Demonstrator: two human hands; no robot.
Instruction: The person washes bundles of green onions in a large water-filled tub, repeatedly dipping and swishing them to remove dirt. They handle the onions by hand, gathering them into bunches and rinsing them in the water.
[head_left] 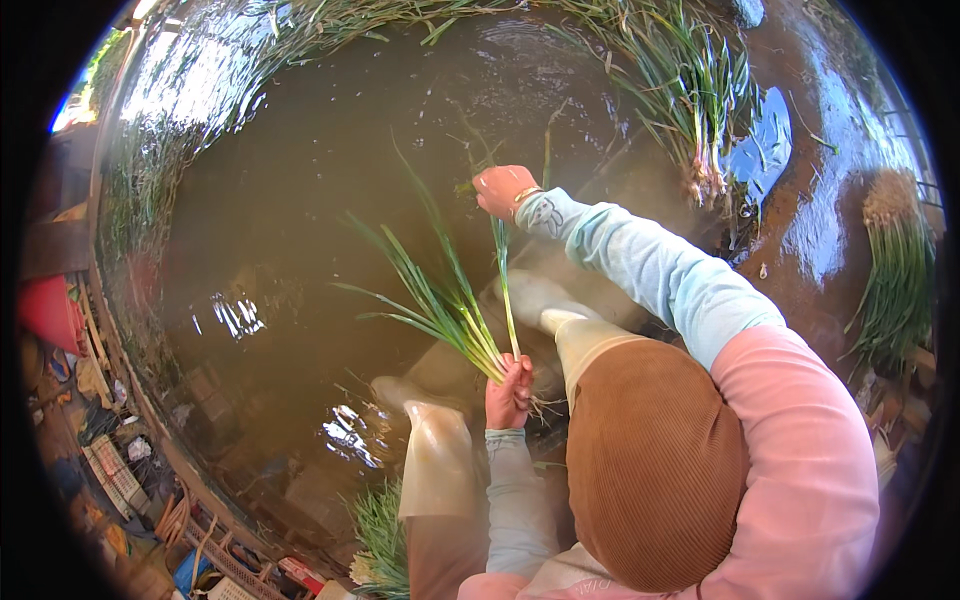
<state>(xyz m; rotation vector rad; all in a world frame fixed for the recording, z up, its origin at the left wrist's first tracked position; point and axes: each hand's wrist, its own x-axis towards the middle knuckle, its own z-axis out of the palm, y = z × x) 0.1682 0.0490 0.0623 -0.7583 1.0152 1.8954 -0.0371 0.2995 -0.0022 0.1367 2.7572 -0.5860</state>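
My left hand (508, 393) is closed around the white root ends of a small bunch of green onions (440, 305). Their green leaves fan up and to the left over muddy water, and thin roots stick out below the fist. One stalk (504, 285) stands apart from the rest and runs up to my right hand (503, 190). That hand is closed at the stalk's leafy upper end, with the arm stretched forward above the water. Ragged leaf strands (480, 150) show just beyond its fingers.
Brown water (300, 170) surrounds my bent legs. Loose leaves (150, 190) float along the left and far edges. A pile of green onions (705, 120) lies at the far right, another bundle (888, 265) at the right edge, and one (380, 535) near my left leg. Clutter and a basket (225, 560) sit lower left.
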